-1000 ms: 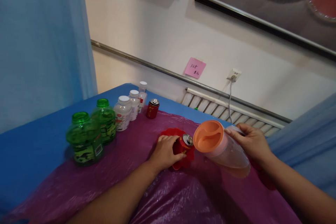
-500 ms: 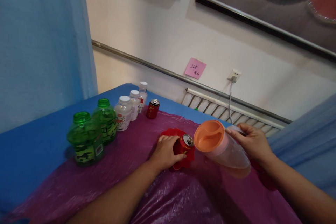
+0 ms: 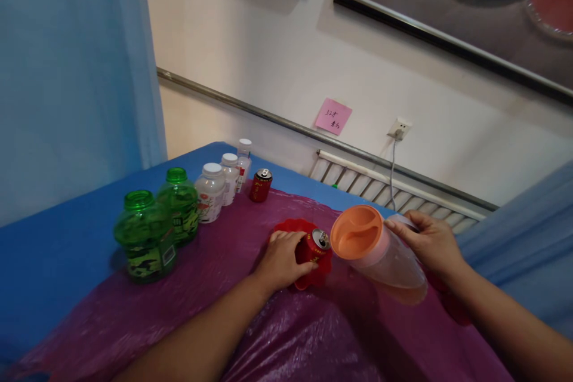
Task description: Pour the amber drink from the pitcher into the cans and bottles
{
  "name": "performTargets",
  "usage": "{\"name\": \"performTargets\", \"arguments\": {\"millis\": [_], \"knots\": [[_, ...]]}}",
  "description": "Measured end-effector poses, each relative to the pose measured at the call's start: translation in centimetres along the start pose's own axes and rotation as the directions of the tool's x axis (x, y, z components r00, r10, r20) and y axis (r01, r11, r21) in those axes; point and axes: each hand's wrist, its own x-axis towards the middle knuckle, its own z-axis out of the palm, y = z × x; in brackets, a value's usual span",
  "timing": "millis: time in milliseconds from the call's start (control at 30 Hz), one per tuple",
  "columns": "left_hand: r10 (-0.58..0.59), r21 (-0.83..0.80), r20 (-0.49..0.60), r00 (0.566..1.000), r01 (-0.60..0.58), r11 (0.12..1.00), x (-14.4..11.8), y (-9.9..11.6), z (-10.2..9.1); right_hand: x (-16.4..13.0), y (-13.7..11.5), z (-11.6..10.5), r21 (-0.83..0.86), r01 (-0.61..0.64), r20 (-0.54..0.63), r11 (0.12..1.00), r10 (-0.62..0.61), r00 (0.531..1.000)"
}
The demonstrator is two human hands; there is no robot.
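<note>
Our left hand (image 3: 281, 261) wraps its fingers around the red can (image 3: 312, 246) on the red dish (image 3: 290, 228). Our right hand (image 3: 431, 241) grips the tilted pitcher (image 3: 376, 249), mid-table.

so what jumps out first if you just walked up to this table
Mid-table, the right hand tips a clear pitcher with an orange lid toward a red can, which the left hand grips on a red dish. To the left, two bright green jars head a row with white-capped bottles and a second red can, all on a purple plastic sheet.
</note>
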Motion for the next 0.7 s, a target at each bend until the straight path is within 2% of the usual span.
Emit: {"name": "performTargets", "arguments": {"millis": [267, 700], "knots": [[0.014, -0.013, -0.001, 1.0, -0.014, 1.0, -0.06, -0.06, 0.05, 0.06, 0.15, 0.16, 0.038, 0.006, 0.0, 0.999, -0.006, 1.0], [0.011, -0.014, 0.003, 1.0, -0.011, 1.0, -0.02, 0.2, -0.17, 0.0, -0.33, 0.05, -0.018, 0.032, -0.015, 0.999, -0.032, 0.999]]}}
